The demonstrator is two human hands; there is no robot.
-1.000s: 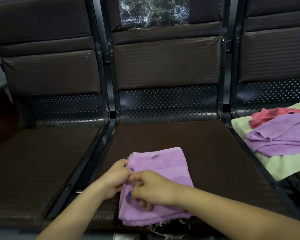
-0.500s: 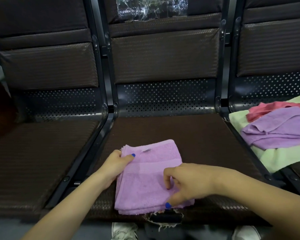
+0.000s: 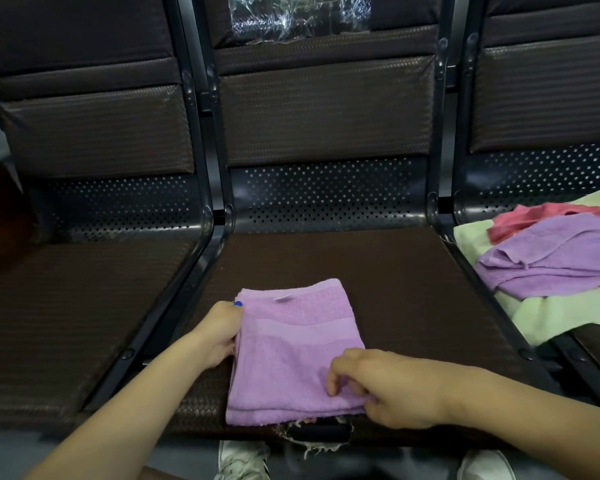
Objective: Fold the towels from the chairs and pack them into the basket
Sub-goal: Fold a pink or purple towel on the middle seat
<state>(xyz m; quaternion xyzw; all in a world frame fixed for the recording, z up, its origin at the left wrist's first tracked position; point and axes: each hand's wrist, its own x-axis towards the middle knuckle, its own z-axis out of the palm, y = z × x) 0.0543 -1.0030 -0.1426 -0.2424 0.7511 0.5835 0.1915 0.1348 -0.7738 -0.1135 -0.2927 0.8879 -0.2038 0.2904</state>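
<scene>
- A folded pink-lilac towel [image 3: 293,355] lies on the front of the middle chair seat [image 3: 378,271], its white tag facing up near the far edge.
- The left hand [image 3: 219,332] grips the towel's left edge, thumb on top and fingers apparently tucked beneath, though the cloth hides them.
- The right hand [image 3: 383,386] pinches the near right corner with curled fingers.
- To finish this step well, both hands should probably lift together, keeping the layers square so the fold holds.
- A loose pile of towels [image 3: 548,261], purple, red and pale green, waits on the right-hand chair.
- The basket is not in view.
</scene>
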